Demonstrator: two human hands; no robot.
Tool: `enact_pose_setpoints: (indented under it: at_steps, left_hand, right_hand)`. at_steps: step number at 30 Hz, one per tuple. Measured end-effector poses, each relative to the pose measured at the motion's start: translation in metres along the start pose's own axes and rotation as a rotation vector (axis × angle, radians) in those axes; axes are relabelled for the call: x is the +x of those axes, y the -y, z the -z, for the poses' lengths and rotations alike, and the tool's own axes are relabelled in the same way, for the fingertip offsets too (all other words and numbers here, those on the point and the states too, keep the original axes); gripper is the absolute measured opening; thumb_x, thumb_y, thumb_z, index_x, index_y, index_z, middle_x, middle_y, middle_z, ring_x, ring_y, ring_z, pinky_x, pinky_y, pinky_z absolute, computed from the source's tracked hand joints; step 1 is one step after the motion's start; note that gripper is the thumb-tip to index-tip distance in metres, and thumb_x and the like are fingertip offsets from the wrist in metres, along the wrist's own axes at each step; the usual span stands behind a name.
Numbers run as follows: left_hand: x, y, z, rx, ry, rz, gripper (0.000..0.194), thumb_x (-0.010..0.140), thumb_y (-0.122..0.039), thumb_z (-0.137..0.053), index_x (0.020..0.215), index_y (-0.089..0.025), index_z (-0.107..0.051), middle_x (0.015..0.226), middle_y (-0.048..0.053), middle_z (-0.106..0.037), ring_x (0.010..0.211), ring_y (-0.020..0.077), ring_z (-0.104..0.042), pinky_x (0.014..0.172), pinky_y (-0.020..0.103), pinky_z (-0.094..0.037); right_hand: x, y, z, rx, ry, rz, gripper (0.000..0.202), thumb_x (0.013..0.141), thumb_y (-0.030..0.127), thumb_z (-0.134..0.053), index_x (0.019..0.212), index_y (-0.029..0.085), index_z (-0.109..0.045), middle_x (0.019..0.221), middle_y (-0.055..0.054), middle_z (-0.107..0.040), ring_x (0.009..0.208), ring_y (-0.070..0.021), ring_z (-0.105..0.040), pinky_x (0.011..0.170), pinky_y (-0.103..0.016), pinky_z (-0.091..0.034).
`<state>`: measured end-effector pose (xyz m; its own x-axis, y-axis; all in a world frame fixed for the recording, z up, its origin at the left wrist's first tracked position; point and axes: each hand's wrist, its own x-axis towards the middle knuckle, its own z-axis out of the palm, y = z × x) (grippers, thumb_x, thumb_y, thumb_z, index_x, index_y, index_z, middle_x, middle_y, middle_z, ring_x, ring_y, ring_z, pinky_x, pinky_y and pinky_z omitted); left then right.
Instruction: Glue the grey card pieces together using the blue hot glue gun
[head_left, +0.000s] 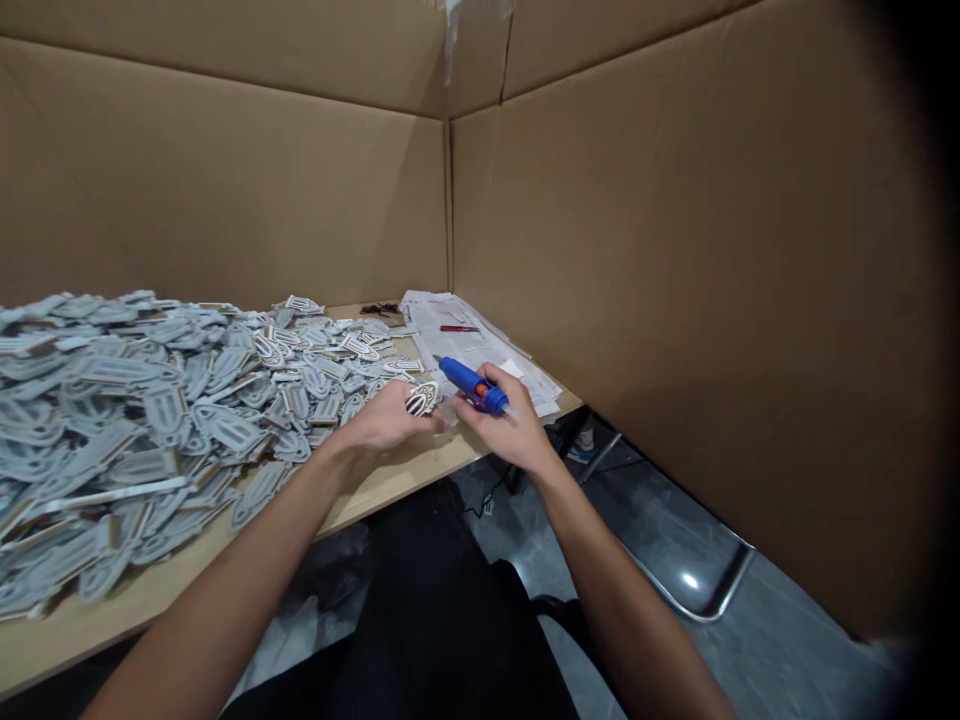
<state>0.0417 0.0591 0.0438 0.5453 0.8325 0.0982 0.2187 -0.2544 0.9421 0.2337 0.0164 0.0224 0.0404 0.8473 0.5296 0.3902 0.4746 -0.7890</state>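
Note:
Between the fingers of my left hand (386,415) is a small pointed decorative piece (421,399), white with brown scrollwork and dark slots. My right hand (504,418) is wrapped around a blue glue gun (471,384) with an orange part in its side and a clear glue stick at the rear. Its nozzle points up and left, a little above the decorative piece and apart from it. A large heap of similar grey-white pieces (225,420) spreads over the table to the left of my left hand.
Newspaper sheets (480,345) lie on the table's right end, with a red pen-like tool (459,329) on them. Small dark scraps (380,310) sit at the back. Cardboard walls (660,260) stand behind and to the right. The wooden table edge (420,480) runs before my lap.

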Motion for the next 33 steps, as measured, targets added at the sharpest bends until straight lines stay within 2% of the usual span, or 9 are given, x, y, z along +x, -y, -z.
enact_pose_setpoints:
  at_steps: [4,7,9,12,15,20,26,30,33]
  left_hand:
    - [-0.001,0.001,-0.001,-0.224,0.012,0.072,0.025,0.075,-0.035,-0.082,0.081,-0.016,-0.066,0.065,-0.002,-0.051,0.058,0.0100,-0.038,0.053,0.024,-0.026]
    - [0.004,0.005,0.002,-0.538,0.070,0.165,0.034,0.087,-0.049,-0.067,0.091,-0.015,-0.068,0.069,0.001,-0.049,0.058,0.0119,-0.039,0.049,0.023,-0.025]
    - [0.008,0.010,0.003,-0.686,0.111,0.194,0.035,0.092,-0.047,-0.060,0.094,-0.014,-0.069,0.073,0.003,-0.051,0.060,0.0133,-0.042,0.048,0.023,-0.029]
    - [0.009,0.016,0.001,-0.769,0.109,0.157,0.019,0.091,-0.033,-0.068,0.092,-0.014,-0.067,0.079,0.005,-0.056,0.065,0.0132,-0.048,0.054,0.023,-0.038]
    - [0.008,0.022,-0.004,-0.730,0.098,0.084,0.019,0.087,-0.024,-0.076,0.100,-0.016,-0.065,0.085,0.005,-0.063,0.072,0.0142,-0.057,0.061,0.025,-0.045]
    - [0.007,0.020,-0.005,-0.592,0.149,-0.001,0.044,0.082,-0.016,-0.080,0.122,-0.016,-0.060,0.091,0.008,-0.072,0.080,0.0200,-0.069,0.074,0.033,-0.054]
    - [0.004,0.017,-0.004,-0.479,0.206,0.011,0.052,0.081,-0.013,-0.080,0.127,-0.016,-0.056,0.088,0.005,-0.073,0.077,0.0188,-0.071,0.080,0.034,-0.054]
    - [0.004,0.023,-0.003,-0.434,0.207,0.028,0.059,0.076,-0.010,-0.080,0.129,-0.017,-0.053,0.086,0.003,-0.070,0.075,0.0174,-0.068,0.077,0.033,-0.051]
    - [0.004,0.023,-0.002,-0.414,0.230,0.017,0.056,0.072,-0.006,-0.077,0.123,-0.017,-0.056,0.088,0.003,-0.071,0.080,0.0178,-0.068,0.078,0.033,-0.049]
  right_hand:
    - [0.001,-0.003,0.003,0.003,-0.053,0.006,0.023,0.081,0.035,-0.070,0.080,0.023,-0.051,0.072,0.004,-0.053,0.064,-0.0159,-0.048,0.061,-0.027,-0.038]
    - [0.003,-0.003,0.008,0.092,-0.132,-0.029,0.022,0.083,0.037,-0.069,0.086,0.023,-0.054,0.077,0.001,-0.059,0.065,-0.0173,-0.055,0.060,-0.028,-0.043]
    - [0.003,0.000,0.009,0.167,-0.149,-0.043,0.023,0.084,0.039,-0.070,0.090,0.022,-0.055,0.080,-0.001,-0.062,0.064,-0.0178,-0.058,0.059,-0.029,-0.046]
    - [0.004,0.004,0.009,0.215,-0.157,-0.028,0.024,0.085,0.039,-0.071,0.093,0.022,-0.056,0.085,-0.004,-0.064,0.065,-0.0184,-0.062,0.059,-0.030,-0.049]
    - [0.003,0.006,0.007,0.218,-0.139,-0.007,0.025,0.085,0.039,-0.072,0.093,0.022,-0.056,0.087,-0.004,-0.065,0.067,-0.0192,-0.064,0.061,-0.031,-0.050]
    - [0.001,0.002,0.005,0.132,-0.116,0.007,0.027,0.087,0.044,-0.072,0.088,0.022,-0.056,0.081,-0.001,-0.063,0.068,-0.0196,-0.061,0.064,-0.031,-0.050]
    - [-0.001,-0.004,-0.002,0.133,-0.069,-0.016,0.032,0.087,0.051,-0.072,0.088,0.023,-0.054,0.078,0.000,-0.060,0.066,-0.0197,-0.059,0.060,-0.029,-0.048]
    - [-0.003,-0.004,-0.005,0.084,-0.060,0.028,0.029,0.090,0.048,-0.070,0.089,0.023,-0.055,0.077,0.002,-0.057,0.065,-0.0179,-0.055,0.059,-0.027,-0.044]
    - [-0.004,-0.003,-0.004,0.021,-0.067,0.072,0.027,0.090,0.044,-0.069,0.087,0.023,-0.054,0.072,0.004,-0.053,0.062,-0.0162,-0.050,0.058,-0.026,-0.040]
